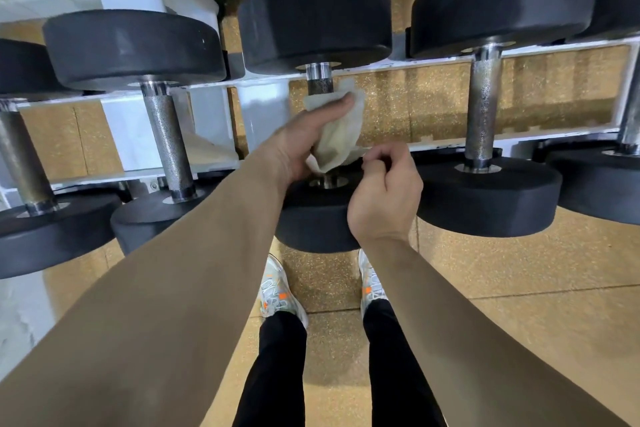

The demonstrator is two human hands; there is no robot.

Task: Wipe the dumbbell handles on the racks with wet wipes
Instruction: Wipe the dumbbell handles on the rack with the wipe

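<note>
Five dumbbells lie side by side on a white rack (433, 61). Each has black round heads and a knurled steel bar running from the top of the frame toward the bottom. The centre dumbbell (315, 24) is the one under the hands. Its handle (320, 85) shows only as a short knurled section just below the upper head. The remainder is covered by a wet wipe (341, 135), off-white and crumpled, wrapped around the bar at the middle of the frame.

Left hand (301, 146): the grip is closed around the wet wipe and the bar beneath it. The thumb lies extended across the front of the wipe, pointing to the upper right. The other fingers pass behind the wipe and are hidden.

Right hand (384, 198): the grip is curled. The hand sits just right of the left hand and above the lower head (311, 222) of the centre dumbbell. Thumb and forefinger tips meet on the lower right corner of the wipe and pinch it.

Neighbouring items: the left neighbour dumbbell (169, 146) and the right neighbour dumbbell (481, 107) lie apart from both hands.

Lower frame: a cork-coloured floor (519, 305), two pale shoes (277, 291) with orange marks, and black trousers (277, 357).
</note>
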